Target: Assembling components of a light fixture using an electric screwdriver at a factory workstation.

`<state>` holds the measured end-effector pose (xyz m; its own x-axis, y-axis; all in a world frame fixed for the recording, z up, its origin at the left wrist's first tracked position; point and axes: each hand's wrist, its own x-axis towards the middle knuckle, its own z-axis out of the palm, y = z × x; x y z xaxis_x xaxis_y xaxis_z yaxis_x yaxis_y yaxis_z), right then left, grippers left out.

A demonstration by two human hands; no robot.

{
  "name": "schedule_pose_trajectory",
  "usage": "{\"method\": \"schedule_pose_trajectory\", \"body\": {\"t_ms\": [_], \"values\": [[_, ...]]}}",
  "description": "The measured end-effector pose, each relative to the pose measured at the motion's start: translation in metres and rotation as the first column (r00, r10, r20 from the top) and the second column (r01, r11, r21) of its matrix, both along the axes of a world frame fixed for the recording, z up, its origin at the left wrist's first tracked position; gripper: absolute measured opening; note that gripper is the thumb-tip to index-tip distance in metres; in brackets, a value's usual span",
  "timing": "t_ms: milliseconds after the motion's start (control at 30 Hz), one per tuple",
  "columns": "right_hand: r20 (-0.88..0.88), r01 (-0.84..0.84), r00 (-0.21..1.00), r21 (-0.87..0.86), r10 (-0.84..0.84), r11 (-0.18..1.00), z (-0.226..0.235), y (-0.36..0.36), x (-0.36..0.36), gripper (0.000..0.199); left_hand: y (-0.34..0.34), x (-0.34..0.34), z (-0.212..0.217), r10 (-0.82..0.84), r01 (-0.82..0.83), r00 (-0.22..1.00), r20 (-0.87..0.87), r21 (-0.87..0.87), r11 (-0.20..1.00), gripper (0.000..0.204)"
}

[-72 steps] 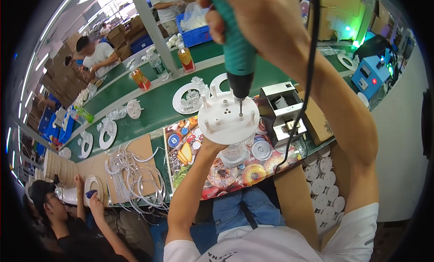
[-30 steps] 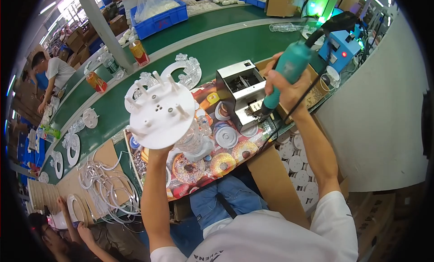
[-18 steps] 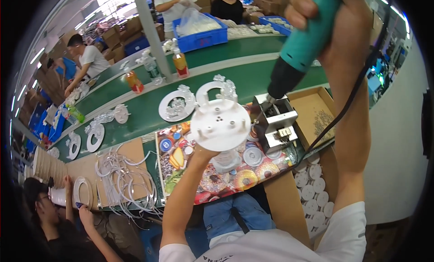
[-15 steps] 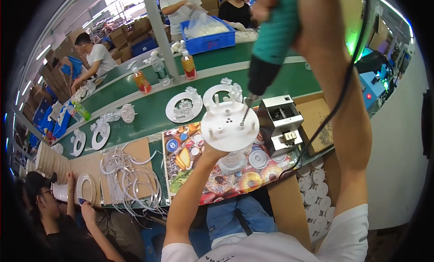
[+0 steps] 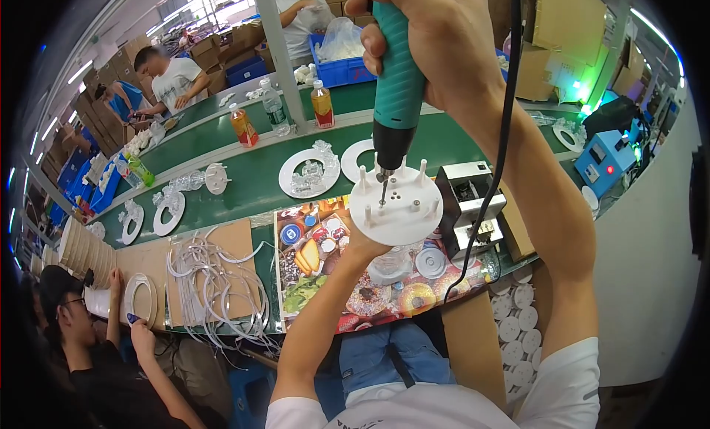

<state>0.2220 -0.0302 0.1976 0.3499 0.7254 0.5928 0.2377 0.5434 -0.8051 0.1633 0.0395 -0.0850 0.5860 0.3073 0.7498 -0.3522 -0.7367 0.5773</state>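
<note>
My right hand [image 5: 447,48] is wrapped round a teal electric screwdriver [image 5: 399,81], held upright with its black nose downward. Its thin bit meets the upper face of a round white plastic disc [image 5: 399,222] with several upright pegs, left of the disc's centre. A screw head shows on the disc's right part. My left hand [image 5: 364,245] grips that disc from below; most of its fingers are hidden under it. Under the disc, a clear plastic part [image 5: 392,266] partly shows above the colourful printed mat [image 5: 303,296].
Right of the disc stands a metal-and-black box-like device [image 5: 470,207], with a black cable [image 5: 499,170] hanging in front. White rings [image 5: 310,174] lie on the green bench, and white tubing [image 5: 218,281] lies left. A box of white discs [image 5: 518,325] sits low right. Co-workers are nearby.
The screwdriver has swung more upright and its bit has shifted from the disc's right part to its left part. The disc has moved slightly right, and the head view has turned somewhat.
</note>
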Motion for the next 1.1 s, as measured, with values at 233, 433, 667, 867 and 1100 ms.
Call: {"method": "schedule_pose_trajectory", "body": {"t_ms": [233, 433, 667, 867, 1100], "values": [[0.268, -0.112, 0.963, 0.273, 0.036, 0.955, -0.003, -0.003, -0.005, 0.022, -0.005, 0.004, 0.000, -0.170, 0.148, 0.984, -0.061, -0.261, 0.954, 0.043], [0.158, -0.091, 0.983, -0.031, 0.095, 0.995, 0.005, -0.014, -0.018, 0.017, 0.006, -0.001, -0.004, -0.134, 0.145, 0.982, -0.130, 0.081, 0.986, 0.058], [0.190, -0.097, 0.977, -0.005, 0.096, 0.995, -0.003, -0.004, -0.016, 0.014, 0.000, 0.003, -0.002, -0.365, 0.383, 0.916, 0.167, -0.636, 0.670, 0.055], [0.271, -0.053, 0.961, -0.035, 0.060, 0.998, 0.000, -0.008, -0.018, 0.014, 0.009, -0.001, -0.008, 0.186, -0.199, 0.957, -0.224, -0.037, 0.979, 0.066], [0.037, -0.206, 0.978, 0.315, 0.205, 0.926, -0.012, -0.011, 0.024, 0.030, 0.017, -0.001, -0.023, 0.199, -0.200, 0.979, -0.041, -0.039, 0.979, 0.061]]}}
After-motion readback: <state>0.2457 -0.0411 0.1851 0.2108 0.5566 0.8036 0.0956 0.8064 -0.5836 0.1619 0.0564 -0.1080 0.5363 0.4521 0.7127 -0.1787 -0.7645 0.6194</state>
